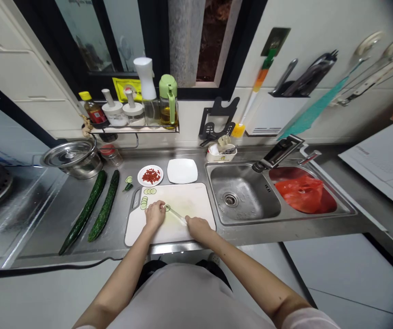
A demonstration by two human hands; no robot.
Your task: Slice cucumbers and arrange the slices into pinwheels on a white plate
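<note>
Over the white cutting board [196, 196], my left hand [155, 214] is closed, its fingertips pinching a small green-edged ring that looks like a cucumber slice [167, 208]. My right hand [199, 228] is closed around the end of a slim pale tool [178, 215]. The tool's tip meets the ring; its exact kind is too small to make out. Left of the tool, several cucumber slices lie in two short overlapping rows, one at the board's top left [150, 191] and one below it [144, 203].
Two whole cucumbers [104, 212] lie left of the board. Behind it stand a plate of chopped red pieces [150, 176] and a white square plate [182, 171]. A lidded steel pot [76, 157] is at the left, a sink [247, 194] with a red bag [301, 194] at the right.
</note>
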